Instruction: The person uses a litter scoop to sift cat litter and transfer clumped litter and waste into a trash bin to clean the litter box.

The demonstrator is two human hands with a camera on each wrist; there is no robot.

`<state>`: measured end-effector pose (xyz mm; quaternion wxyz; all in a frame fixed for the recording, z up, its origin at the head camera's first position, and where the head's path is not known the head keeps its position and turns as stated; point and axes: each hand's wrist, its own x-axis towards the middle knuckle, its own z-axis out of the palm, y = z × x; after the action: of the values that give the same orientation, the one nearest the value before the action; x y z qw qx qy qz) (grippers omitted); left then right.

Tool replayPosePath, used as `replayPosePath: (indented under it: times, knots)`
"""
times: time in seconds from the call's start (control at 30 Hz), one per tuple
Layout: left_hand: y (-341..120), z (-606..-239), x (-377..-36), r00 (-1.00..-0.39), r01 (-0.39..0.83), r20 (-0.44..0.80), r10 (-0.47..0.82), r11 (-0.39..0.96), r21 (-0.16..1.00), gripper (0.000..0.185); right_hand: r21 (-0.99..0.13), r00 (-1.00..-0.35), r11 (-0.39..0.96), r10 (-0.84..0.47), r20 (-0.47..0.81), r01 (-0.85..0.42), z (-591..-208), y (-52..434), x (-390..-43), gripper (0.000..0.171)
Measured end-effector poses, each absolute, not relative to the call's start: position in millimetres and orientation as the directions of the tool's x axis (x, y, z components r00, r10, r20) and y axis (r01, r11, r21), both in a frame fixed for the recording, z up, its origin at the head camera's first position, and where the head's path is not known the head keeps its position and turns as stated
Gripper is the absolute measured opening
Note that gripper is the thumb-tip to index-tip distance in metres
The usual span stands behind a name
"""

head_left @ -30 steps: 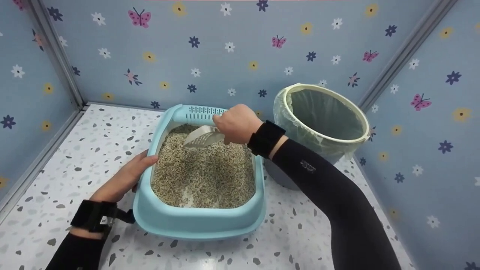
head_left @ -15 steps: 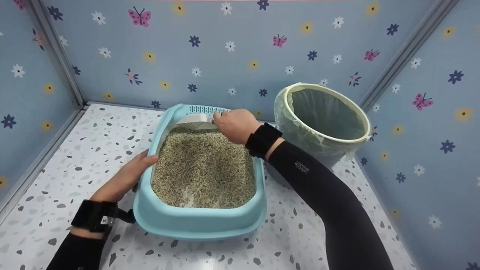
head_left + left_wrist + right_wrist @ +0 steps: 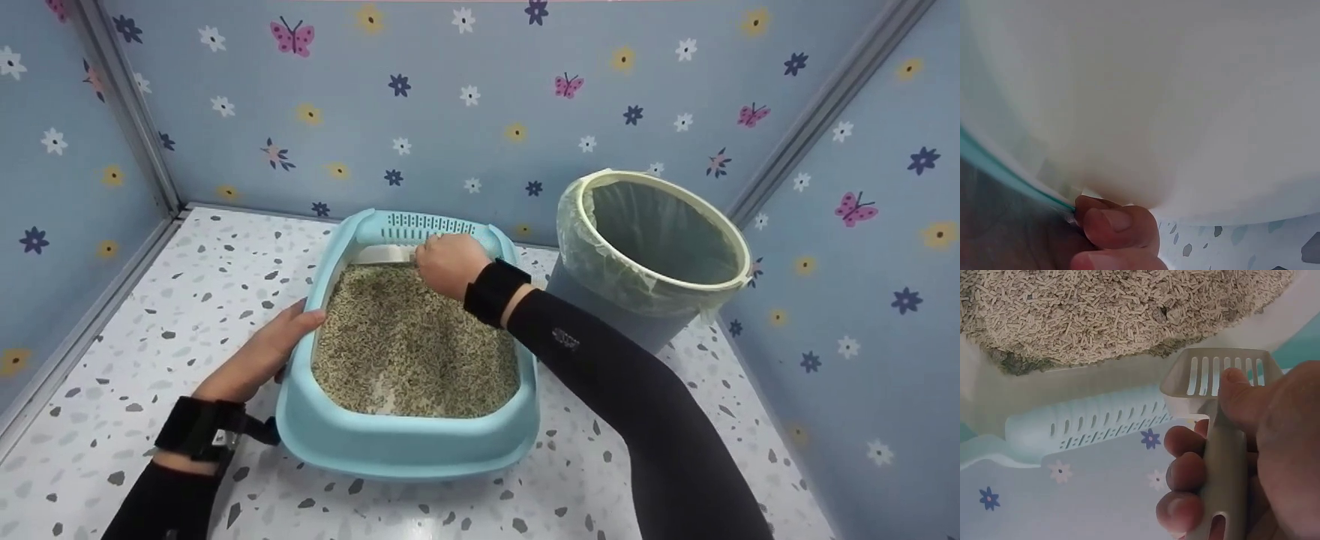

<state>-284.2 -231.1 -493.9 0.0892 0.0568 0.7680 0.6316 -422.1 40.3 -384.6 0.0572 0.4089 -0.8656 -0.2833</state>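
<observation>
Right wrist view shows the pale grey slotted plastic litter scoop (image 3: 1216,382) clamped in the right hand (image 3: 1252,455): thumb pressed on top of the handle just behind the slotted head, 3 fingers (image 3: 1185,475) curled under it. The scoop's long axis runs along the handle away from the wrist, and its slotted head points toward the far end of the light blue plastic litter tray (image 3: 1089,424), beside the tray's perforated far rim. No pellets are visible in the scoop's head.

From the head view, the scoop (image 3: 384,255) lies roughly level, its head pointing left along the tray's back edge, just above the beige pellet litter (image 3: 409,345) that fills the tray (image 3: 405,442). The right hand (image 3: 444,264) is over the tray's far end, a black strap on its wrist.

The left hand (image 3: 259,356) rests against the tray's left rim, thumb over the edge; in the left wrist view the fingertips (image 3: 1117,222) curl under the rim (image 3: 1010,174), so it grips the tray. The 2 hands are well apart.

The tray sits on the white speckled terrazzo bench (image 3: 150,300). Right of the tray, near its far corner, stands a round bin lined with a translucent bag (image 3: 652,247). Blue wallpaper with flowers and butterflies (image 3: 450,97) surrounds the bench.
</observation>
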Motion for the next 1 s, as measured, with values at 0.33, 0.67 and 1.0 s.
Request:
replayPosePath:
  times: [0.33, 0.67, 1.0]
  knots:
    - [-228, -495, -286, -0.977, -0.028, -0.062, 0.206, 0.164, 0.986, 0.085, 0.663, -0.694, 0.487, -0.717, -0.069, -0.569, -423, 24, -417, 0.039]
    - [-231, -495, -284, -0.977, -0.02, -0.053, 0.206, 0.161, 0.987, 0.085, 0.717, -0.671, 0.451, -0.741, -0.031, -0.531, -445, 19, -429, 0.042]
    - [-231, -495, -284, -0.977, -0.014, -0.046, 0.209, 0.152, 0.988, 0.084, 0.654, -0.751, 0.491, -0.634, -0.183, -0.575, -446, 18, -455, 0.034]
